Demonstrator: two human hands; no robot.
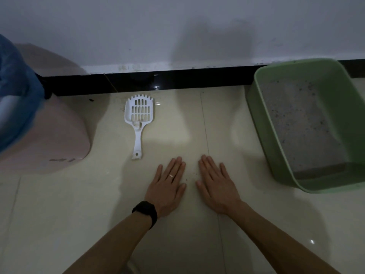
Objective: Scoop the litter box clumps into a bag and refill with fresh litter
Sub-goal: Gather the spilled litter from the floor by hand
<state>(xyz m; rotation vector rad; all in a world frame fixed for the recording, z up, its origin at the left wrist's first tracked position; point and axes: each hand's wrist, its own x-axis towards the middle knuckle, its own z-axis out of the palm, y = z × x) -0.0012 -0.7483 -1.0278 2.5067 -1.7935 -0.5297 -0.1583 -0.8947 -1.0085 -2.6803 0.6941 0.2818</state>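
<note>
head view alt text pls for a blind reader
A person's left hand and right hand lie flat, palms down, on a pale tiled floor, holding nothing. A white slotted scoop lies ahead of the left hand; a green litter box holding grey litter sits to the right, and a pink container stands at far left.

There are two hands, the left hand (167, 186) and the right hand (217, 186). One white scoop (139, 115) lies on the floor. There is one green litter box (262, 119), one pink bin (59, 139) and one blue bag (15, 95). The left arm carries one black watch (146, 211), and one ring (171, 176) sits on a left finger.
</note>
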